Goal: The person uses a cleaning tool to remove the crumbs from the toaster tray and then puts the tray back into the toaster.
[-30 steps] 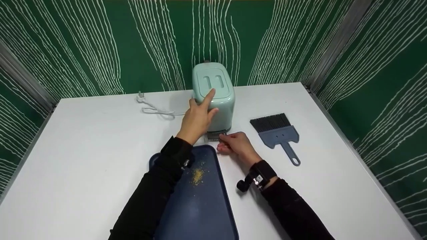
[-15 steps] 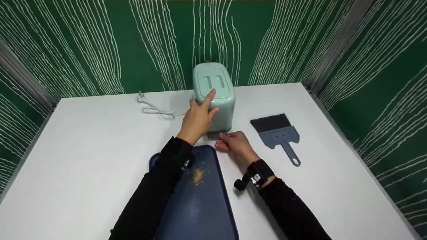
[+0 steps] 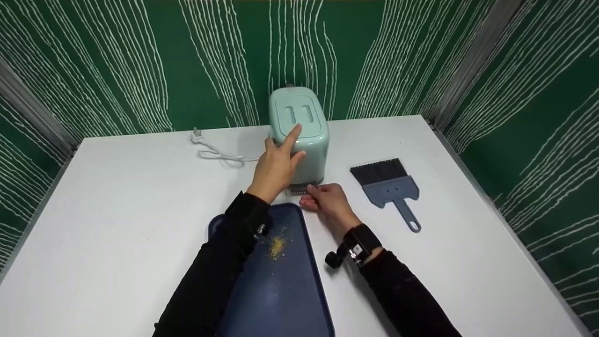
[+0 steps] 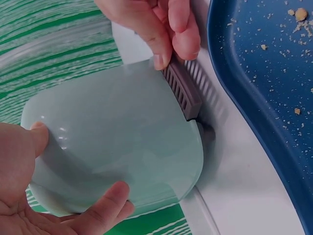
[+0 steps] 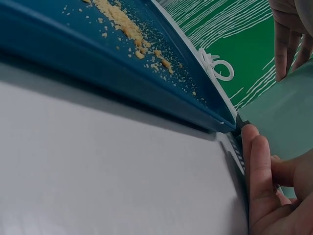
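Note:
A mint-green toaster [image 3: 316,161] stands near the table's back edge, its covered top showing two oblong recesses. My left hand [image 3: 276,168] rests spread over its near left corner, one finger reaching onto the top. A dark slotted crumb tray [image 4: 182,89] sticks out a little from the toaster's base. Its end is pinched between thumb and fingers of my right hand [image 3: 330,201], also close up in the right wrist view. Just in front lies a blue serving tray [image 3: 276,295] bearing a small heap of yellowish crumbs [image 3: 277,246]. The left forearm covers part of this tray.
To the right on the white table [image 3: 140,234] lies a blue-grey hand brush [image 3: 390,189] with black bristles. A white power cord [image 3: 222,155] with its plug lies left of the toaster. Green patterned panels [image 3: 201,61] enclose the back and sides.
My right hand has shifted slightly forward and left, and the crumb tray sticks out a little less from the toaster. The left hand stays in place.

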`<act>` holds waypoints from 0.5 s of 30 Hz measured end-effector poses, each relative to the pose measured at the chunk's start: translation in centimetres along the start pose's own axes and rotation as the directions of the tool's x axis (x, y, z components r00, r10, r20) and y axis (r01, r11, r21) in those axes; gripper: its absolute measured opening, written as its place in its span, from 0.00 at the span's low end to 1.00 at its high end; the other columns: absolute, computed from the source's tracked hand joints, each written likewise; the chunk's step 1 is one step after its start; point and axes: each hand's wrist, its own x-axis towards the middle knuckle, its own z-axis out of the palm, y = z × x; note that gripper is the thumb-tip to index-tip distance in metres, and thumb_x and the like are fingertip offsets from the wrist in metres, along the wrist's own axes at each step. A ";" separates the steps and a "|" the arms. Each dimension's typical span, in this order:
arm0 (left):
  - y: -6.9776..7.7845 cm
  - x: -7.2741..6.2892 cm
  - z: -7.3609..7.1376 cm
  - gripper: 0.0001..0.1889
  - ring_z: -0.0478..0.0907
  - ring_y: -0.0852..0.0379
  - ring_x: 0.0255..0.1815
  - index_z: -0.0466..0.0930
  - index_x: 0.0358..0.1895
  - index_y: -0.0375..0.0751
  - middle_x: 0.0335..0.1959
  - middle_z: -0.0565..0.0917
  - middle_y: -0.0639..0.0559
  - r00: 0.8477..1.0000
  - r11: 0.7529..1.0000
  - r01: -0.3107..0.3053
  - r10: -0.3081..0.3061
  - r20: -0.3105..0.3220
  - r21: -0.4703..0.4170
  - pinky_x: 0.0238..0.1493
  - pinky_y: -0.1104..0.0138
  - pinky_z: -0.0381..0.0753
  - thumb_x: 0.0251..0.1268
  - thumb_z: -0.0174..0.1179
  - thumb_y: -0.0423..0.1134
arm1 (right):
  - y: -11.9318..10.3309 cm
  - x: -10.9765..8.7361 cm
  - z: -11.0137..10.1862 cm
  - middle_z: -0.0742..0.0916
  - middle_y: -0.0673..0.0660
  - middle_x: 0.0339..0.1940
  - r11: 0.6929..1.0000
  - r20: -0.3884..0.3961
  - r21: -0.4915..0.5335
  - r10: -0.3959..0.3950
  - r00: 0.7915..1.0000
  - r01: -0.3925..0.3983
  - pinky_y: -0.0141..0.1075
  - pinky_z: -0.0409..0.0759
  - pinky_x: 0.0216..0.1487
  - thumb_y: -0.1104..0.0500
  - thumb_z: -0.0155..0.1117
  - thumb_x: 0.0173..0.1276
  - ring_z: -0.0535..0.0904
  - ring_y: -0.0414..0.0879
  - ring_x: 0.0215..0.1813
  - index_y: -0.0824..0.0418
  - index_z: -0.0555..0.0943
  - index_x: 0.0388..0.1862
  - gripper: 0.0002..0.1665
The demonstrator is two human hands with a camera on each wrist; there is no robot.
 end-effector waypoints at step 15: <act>0.0 -0.2 -0.1 0.34 0.84 0.26 0.58 0.57 0.87 0.61 0.72 0.66 0.17 1.000 1.000 -0.016 0.016 0.006 0.016 0.59 0.40 0.84 0.84 0.55 0.53 | -0.4 0.4 0.4 0.91 0.55 0.24 1.000 -0.004 0.012 0.013 1.000 -0.013 0.28 0.88 0.38 0.63 0.57 0.85 0.89 0.38 0.26 0.79 0.81 0.47 0.16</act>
